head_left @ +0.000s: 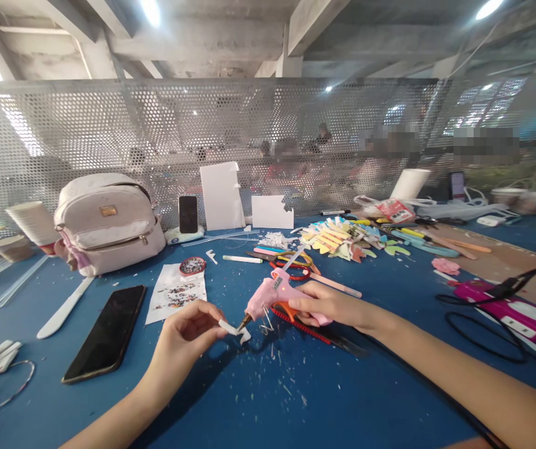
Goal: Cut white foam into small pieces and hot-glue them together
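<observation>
My right hand (pixel 317 304) is wrapped round the handle of a pink glue gun (pixel 268 296), its fingers on the orange trigger. A clear glue stick (pixel 294 257) pokes out of the gun's back end. Between the thumb and fingertips of my left hand (pixel 191 330) is a small white paper piece (pixel 230 327), pinched above the blue table. The gun's metal nozzle meets or nearly meets this piece; I cannot tell whether they touch. Beneath the gun lies a red-edged dark tool (pixel 312 330), partly hidden by my right hand.
Left of my hands lie a black phone (pixel 106 333) and a paper sheet (pixel 160 287) with small beads. A pale backpack (pixel 108 221) stands behind them. Paper cutouts (pixel 337 237) are heaped at the back. A magenta power strip (pixel 511 308) with black cables lies right.
</observation>
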Demonstrator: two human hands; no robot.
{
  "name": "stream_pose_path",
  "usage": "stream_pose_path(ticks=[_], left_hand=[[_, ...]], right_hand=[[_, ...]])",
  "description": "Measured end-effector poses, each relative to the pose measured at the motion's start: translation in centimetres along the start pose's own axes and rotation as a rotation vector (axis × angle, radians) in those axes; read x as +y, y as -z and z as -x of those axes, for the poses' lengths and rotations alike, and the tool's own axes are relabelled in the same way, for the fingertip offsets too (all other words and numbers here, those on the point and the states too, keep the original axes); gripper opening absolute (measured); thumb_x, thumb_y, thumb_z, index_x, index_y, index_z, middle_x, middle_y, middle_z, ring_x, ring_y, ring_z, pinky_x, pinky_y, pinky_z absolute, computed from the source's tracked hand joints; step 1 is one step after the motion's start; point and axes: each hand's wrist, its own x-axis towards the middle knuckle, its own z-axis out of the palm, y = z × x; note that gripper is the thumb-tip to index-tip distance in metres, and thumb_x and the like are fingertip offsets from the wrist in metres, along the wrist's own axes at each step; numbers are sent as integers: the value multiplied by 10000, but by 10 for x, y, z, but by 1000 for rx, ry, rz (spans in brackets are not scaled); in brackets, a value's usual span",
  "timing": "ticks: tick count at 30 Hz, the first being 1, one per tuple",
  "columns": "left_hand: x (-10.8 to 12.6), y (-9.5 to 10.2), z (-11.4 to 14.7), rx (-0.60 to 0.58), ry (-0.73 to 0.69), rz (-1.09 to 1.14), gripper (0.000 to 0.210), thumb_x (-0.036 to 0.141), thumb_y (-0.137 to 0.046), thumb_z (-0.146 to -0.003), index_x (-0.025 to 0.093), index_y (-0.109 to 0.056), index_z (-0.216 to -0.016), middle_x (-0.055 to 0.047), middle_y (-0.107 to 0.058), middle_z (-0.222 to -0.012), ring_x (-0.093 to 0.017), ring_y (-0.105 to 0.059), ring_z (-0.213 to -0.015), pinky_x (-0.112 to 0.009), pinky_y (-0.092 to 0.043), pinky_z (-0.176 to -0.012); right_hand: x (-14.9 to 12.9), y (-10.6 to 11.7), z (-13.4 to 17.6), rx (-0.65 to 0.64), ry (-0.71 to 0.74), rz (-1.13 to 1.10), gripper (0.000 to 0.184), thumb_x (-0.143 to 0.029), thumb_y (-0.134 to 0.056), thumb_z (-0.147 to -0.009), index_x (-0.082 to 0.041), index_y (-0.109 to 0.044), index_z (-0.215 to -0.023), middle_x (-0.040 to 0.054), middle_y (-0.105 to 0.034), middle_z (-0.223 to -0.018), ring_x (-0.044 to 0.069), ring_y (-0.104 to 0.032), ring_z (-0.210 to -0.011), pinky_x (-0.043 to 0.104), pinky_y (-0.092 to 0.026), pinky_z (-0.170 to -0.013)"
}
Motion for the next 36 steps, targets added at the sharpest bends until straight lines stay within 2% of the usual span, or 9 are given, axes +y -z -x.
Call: stream_pose_path(ticks=[3,5,10,18,24,36], left_hand=[[-2,1,-1,60,43,30,237,286,-808,-725,192,-710,-920,11,-681,-774,-119,-634,-706,-217,-514,-690],[-3,2,-2,76,81,48,260,313,-798,-743,180,-717,-952,-7,-716,-803,-124,-656,-713,-227,-526,-724],[-3,1,-3,30,150,131,228,341,-799,-749,158,-687,-827,-24,-734,-770,-140,-690,-734,-233,-554,-732],[-1,-2,-2,-21,195,122,244,363,-814,-729,150,-704,-774,-39,-745,-728,-142,-694,-698,-230,-560,-699],[0,-2,-1,-27,200,106,276,388,-824,-711,140,-711,-754,-51,-750,-725,-140,-688,-686,-225,-553,-689],[-3,0,-1,10,215,95,267,371,-824,-705,137,-703,-745,-62,-751,-717,-147,-680,-649,-248,-551,-679]], right_hand=[[-3,1,0,0,30,35,490,-621,-599,-863,-146,-544,-752,-39,-478,-552,70,-355,-461,233,-206,-445],[-4,1,-1,23,41,49,508,-636,-592,-856,-142,-548,-744,-42,-471,-530,72,-361,-457,234,-204,-450],[-1,-1,-1,56,37,32,518,-641,-594,-850,-151,-521,-699,-30,-478,-550,77,-360,-478,240,-210,-461],[0,-9,-4,105,59,-11,533,-656,-577,-849,-164,-485,-666,-23,-476,-557,85,-369,-497,255,-214,-489],[2,-12,-5,103,35,-41,538,-650,-587,-846,-178,-434,-640,-41,-437,-550,76,-334,-498,248,-211,-491],[5,-12,-5,85,59,-67,539,-638,-603,-853,-184,-428,-622,-40,-427,-533,87,-371,-513,239,-234,-473]])
